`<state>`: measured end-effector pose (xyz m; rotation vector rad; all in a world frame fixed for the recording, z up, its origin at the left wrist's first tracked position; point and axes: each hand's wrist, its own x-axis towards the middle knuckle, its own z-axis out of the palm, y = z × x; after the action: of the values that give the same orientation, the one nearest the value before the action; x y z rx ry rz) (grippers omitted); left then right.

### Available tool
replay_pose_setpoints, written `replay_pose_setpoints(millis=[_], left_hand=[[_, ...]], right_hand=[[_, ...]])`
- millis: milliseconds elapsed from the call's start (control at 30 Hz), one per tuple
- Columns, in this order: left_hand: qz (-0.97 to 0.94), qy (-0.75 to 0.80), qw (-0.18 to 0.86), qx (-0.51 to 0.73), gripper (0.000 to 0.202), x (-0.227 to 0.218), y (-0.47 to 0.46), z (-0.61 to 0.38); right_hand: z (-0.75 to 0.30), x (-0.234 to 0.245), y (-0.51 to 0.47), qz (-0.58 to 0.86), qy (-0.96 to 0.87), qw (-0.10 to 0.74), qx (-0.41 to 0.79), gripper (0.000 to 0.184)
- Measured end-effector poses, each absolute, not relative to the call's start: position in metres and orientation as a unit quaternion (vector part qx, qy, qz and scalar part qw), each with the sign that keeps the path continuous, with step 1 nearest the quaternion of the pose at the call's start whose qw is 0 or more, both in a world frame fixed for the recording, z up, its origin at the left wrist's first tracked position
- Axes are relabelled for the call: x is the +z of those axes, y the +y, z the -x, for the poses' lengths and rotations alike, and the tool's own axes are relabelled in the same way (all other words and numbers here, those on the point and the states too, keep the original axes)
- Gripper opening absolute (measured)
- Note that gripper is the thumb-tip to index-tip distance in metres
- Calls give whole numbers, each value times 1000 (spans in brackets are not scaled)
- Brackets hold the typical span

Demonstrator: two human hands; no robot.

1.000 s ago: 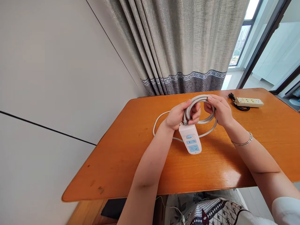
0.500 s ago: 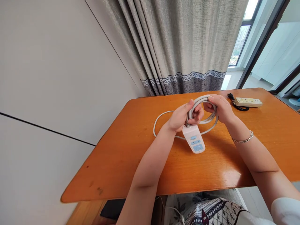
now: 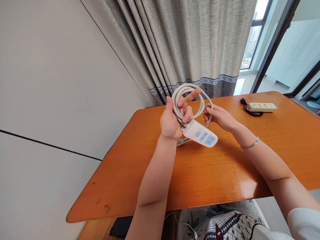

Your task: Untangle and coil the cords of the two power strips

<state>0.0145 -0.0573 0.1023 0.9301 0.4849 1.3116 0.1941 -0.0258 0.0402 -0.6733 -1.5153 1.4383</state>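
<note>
Above the surface [image 3: 120,173], head view: white power strip [image 3: 191,132] tilted at the left palm, blue socket panels facing the camera. Left hand [image 3: 171,121]: grip curled around the near-left side of the white cable coil [image 3: 174,100], one finger extended. Right hand [image 3: 220,117]: grip pinching a single cable strand right of the coil. Cream power strip [image 3: 262,107] well apart at far right, black cord [image 3: 255,114] beside it.

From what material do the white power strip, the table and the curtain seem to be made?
White power strip: probably hard plastic, smooth with slight sheen, judging by its rounded edges and even surface. Table: wood or wood veneer, apparently varnished, given the bright reflection and faint grain. Curtain: likely woven fabric, matt, with coarse texture and soft folds.
</note>
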Motion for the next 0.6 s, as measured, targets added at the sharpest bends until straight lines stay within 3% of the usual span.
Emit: replay_pose_setpoints(millis=[133, 233, 367, 500, 600], left_hand=[[-415, 211, 626, 625, 56, 105, -54, -7], [-413, 187, 620, 640, 57, 103, -50, 3], [-426, 165, 625, 632, 60, 99, -42, 18], [-438, 152, 636, 617, 61, 94, -34, 25], [-436, 118, 645, 616, 58, 92, -30, 26]], right_hand=[[-183, 29, -28, 314, -616, 379, 615, 20], [-175, 18, -26, 333, -635, 348, 604, 18], [-172, 2, -16, 375, -630, 454, 506, 27], [-182, -1, -7, 406, -627, 600, 285, 31], [-194, 5, -6, 431, -678, 574, 161, 30]])
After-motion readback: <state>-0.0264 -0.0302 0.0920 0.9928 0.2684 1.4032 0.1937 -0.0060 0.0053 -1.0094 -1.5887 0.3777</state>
